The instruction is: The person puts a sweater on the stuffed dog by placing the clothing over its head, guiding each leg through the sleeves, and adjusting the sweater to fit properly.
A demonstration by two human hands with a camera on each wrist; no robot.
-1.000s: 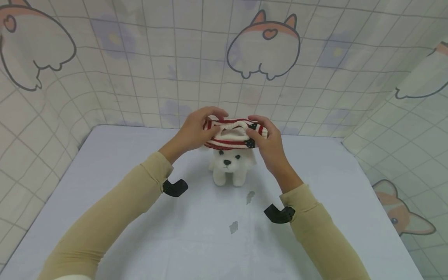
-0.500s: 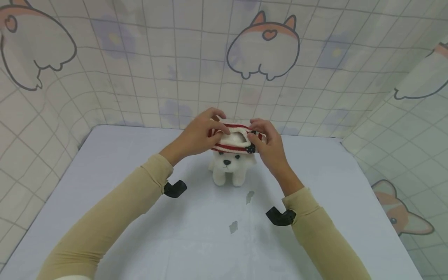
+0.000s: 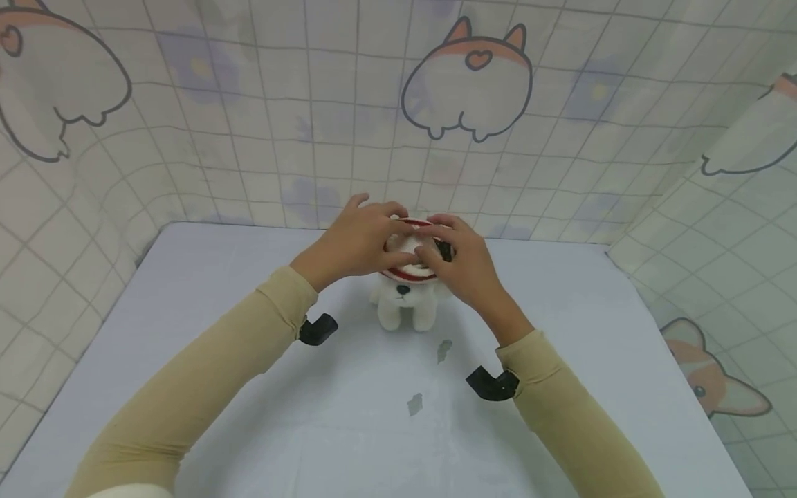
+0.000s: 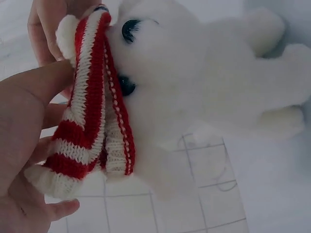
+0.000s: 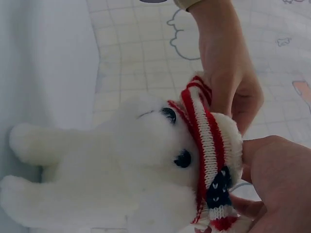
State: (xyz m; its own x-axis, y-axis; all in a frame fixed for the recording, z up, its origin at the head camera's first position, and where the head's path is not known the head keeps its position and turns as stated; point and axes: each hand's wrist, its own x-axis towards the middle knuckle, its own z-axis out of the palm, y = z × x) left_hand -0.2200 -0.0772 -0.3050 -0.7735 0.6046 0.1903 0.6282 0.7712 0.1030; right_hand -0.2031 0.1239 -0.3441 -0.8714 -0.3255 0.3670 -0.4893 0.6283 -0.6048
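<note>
A white plush dog (image 3: 406, 308) stands upright on the table, facing me. Over the top of its head sits a small knitted sweater (image 3: 411, 276), red and white striped with a navy patch (image 5: 219, 188). Its lower red edge reaches right above the eyes in the left wrist view, and a striped sleeve (image 4: 72, 151) with a ribbed white cuff hangs to one side. My left hand (image 3: 356, 242) holds the sweater's opening from the left, fingers spread. From the right, my right hand (image 3: 463, 261) grips the opening beside the navy patch. The fingertips of both hands nearly meet.
The table (image 3: 349, 422) has a pale cloth with two small grey patches (image 3: 415, 404) in front of the dog. A grid-patterned curtain (image 3: 349, 104) with cartoon corgis surrounds the back and sides. Black wrist mounts (image 3: 492, 384) hang below the sleeves.
Both hands have come closer together and lowered the sweater onto the dog's head, its front edge now down over the eyes in the head view. The dog stays in place.
</note>
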